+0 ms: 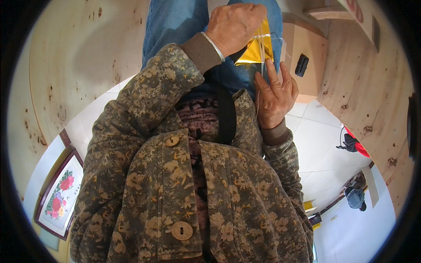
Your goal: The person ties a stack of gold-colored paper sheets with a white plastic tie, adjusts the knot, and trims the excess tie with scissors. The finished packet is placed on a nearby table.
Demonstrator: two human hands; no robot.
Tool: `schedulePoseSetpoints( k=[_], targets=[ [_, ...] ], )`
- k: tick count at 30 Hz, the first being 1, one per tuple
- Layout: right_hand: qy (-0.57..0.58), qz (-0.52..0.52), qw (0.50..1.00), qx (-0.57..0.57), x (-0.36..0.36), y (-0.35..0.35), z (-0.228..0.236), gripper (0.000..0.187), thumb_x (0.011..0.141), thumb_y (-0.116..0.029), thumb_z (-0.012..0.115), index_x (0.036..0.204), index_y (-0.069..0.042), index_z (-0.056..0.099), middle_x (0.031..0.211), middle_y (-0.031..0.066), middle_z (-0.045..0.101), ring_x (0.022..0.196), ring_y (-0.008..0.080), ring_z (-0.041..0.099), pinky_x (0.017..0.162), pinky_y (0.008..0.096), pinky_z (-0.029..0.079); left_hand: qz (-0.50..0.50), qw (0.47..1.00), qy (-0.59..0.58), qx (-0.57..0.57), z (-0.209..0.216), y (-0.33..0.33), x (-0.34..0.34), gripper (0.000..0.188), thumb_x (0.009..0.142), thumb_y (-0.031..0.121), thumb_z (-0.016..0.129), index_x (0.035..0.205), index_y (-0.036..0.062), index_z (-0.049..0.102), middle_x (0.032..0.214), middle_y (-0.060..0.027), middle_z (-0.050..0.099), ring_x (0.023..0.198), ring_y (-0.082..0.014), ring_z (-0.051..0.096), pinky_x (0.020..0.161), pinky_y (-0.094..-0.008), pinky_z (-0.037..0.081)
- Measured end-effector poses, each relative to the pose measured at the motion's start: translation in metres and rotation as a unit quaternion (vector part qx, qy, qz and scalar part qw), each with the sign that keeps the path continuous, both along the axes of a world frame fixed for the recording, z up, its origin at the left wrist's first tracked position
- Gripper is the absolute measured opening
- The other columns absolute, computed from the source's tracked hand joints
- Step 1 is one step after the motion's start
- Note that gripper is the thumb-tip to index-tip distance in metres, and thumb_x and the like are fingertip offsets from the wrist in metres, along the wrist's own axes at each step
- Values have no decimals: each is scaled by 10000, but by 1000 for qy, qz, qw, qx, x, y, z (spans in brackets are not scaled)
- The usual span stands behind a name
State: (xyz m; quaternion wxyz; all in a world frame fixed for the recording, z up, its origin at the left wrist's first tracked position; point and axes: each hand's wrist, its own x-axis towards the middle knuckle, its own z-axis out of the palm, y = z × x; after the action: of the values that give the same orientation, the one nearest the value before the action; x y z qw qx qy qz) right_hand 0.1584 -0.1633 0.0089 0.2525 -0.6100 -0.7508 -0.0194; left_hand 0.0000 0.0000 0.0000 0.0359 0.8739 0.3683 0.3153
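Note:
A shiny gold foil piece [251, 53] lies over my jeans-covered lap at the top. Thin pale strands [262, 44] run lengthwise across it. My left hand [234, 27], with a silver bangle at the wrist, is closed at the foil's upper left edge. Its fingertips are turned away, so what they grip is hidden. Below the foil, my right hand [277, 94] has its fingers spread, with one fingertip at the foil's lower edge. One strand passes down beside its thumb.
A cardboard box [312, 52] with a black object [301, 65] on it stands right of my lap. Wooden boards [351, 101] rise at both sides. White floor tiles [322, 116] show beyond, with a red and black item [354, 142]. A framed flower picture [60, 197] is at lower left.

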Motion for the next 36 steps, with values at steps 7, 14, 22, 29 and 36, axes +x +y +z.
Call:
schedulePoseSetpoints(
  k=[7, 14, 22, 29, 36],
  targets=[
    [11, 10, 1000, -11, 0, -2, 2, 173, 773, -103, 774, 941, -145, 774, 1311, 32, 664, 1253, 348, 567, 1037, 489, 419, -2, 1000, 4, 0, -5, -2, -1, 199, 846, 181, 727, 940, 105, 570, 791, -74, 645, 691, -240, 697, 555, -334, 568],
    [-15, 27, 999, -32, 4, 0, 8, 172, 761, -98, 767, 927, -146, 773, 1315, 36, 661, 1252, 350, 571, 1068, 511, 400, -5, 1000, -8, 15, -9, -2, 0, 236, 828, 197, 747, 929, 96, 559, 789, -65, 637, 691, -232, 692, 554, -322, 566],
    [-28, 29, 998, -44, 4, 1, 11, 174, 760, -92, 759, 924, -149, 774, 1320, 24, 658, 1259, 343, 565, 1097, 517, 363, 3, 1000, -7, 8, -9, 0, 2, 227, 830, 192, 740, 913, 96, 552, 774, -67, 632, 681, -239, 686, 557, -329, 560],
    [-23, 35, 998, -44, 5, 1, 9, 188, 756, -87, 756, 931, -152, 775, 1328, 20, 654, 1249, 339, 571, 1103, 518, 354, -1, 1000, -26, 13, -9, 1, 2, 238, 831, 181, 743, 908, 92, 537, 747, -67, 613, 665, -237, 680, 543, -320, 550],
    [-22, 42, 998, -51, 7, 1, 11, 189, 761, -85, 745, 934, -155, 773, 1334, 19, 650, 1230, 304, 582, 1111, 512, 338, -8, 999, 1, 36, -10, 3, 3, 269, 794, 188, 754, 926, 90, 540, 820, -68, 597, 766, -235, 668, 635, -327, 560]
  ],
)
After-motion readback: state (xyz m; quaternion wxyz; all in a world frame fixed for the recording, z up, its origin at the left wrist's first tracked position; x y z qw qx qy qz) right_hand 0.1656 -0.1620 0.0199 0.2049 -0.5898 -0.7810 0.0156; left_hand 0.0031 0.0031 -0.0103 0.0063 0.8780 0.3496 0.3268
